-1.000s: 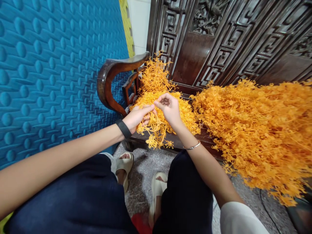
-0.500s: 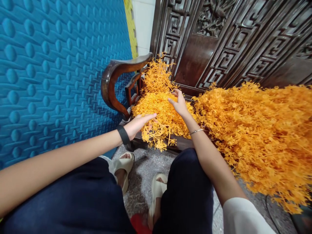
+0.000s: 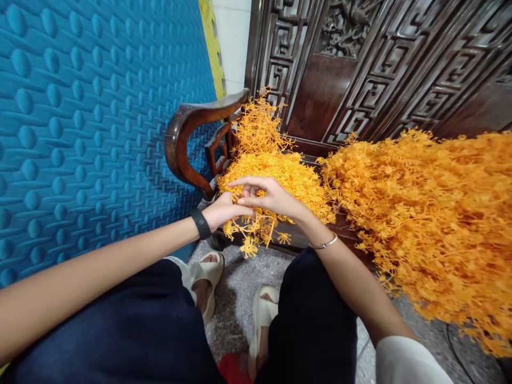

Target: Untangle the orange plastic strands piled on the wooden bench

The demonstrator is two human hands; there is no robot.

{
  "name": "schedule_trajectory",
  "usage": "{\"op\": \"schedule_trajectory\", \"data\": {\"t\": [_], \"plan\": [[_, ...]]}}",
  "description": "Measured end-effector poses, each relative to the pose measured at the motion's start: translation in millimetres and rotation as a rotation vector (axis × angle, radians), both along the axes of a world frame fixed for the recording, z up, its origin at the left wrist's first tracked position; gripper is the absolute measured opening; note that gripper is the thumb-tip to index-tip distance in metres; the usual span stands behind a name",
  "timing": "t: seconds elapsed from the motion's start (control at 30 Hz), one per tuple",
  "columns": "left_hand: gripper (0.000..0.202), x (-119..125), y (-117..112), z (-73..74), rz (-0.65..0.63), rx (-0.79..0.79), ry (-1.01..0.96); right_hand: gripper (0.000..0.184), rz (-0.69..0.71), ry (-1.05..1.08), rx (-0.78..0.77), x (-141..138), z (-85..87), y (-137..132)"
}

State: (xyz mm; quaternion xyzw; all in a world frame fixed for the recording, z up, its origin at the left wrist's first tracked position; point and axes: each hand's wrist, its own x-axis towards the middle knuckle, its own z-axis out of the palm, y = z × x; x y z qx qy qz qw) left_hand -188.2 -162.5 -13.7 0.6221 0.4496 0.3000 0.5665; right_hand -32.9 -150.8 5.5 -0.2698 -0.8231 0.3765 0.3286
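Note:
Orange plastic flower sprigs, branched and star-tipped, fill the scene. My left hand (image 3: 224, 209), with a black wristband, is closed around a small bunch of sprigs (image 3: 256, 237) that hangs below the fingers over the bench's front edge. Over it bends my right hand (image 3: 266, 196), wearing a thin bangle, its thumb and curled fingers at the left hand's thumb. What lies in the right fingers, if anything, is hidden. Directly behind both hands is a low pile of sprigs (image 3: 288, 170) on the dark wooden bench seat (image 3: 346, 226).
A bulky heap of orange sprigs (image 3: 424, 213) covers the right side. More sprigs (image 3: 258, 125) are stacked by the curved wooden armrest (image 3: 176, 130). Behind rises a carved backrest (image 3: 316, 96). Blue textured matting (image 3: 92, 122) lies left, and a speckled floor (image 3: 236, 282) is below.
My right hand has moved left and down from above the pile to meet my left hand. The bunch in my left hand hangs slightly lower and the left hand has shifted little.

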Motion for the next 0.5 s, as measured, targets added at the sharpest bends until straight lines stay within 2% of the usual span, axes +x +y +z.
{"op": "schedule_trajectory", "data": {"t": [0.1,0.17,0.23,0.4,0.5], "plan": [[0.02,2.2,-2.3,1.4,-0.023,-0.004,0.022,0.01,-0.061,-0.015,0.059,-0.7,-6.9,4.7],[0.016,5.1,-4.8,3.7,-0.021,-0.028,0.048,0.011,-0.127,0.045,0.107,-1.4,-9.4,7.2],[0.012,8.5,-6.6,6.1,0.034,-0.05,0.023,0.015,-0.203,0.114,0.114,-1.6,-10.4,9.7],[0.025,15.8,-5.9,10.4,0.148,-0.118,-0.013,0.015,-0.411,0.251,-0.122,-1.0,-14.8,19.4],[0.023,20.5,-3.4,14.2,0.226,-0.235,-0.016,0.013,-0.558,0.269,-0.147,-7.7,-18.3,20.9]]}}
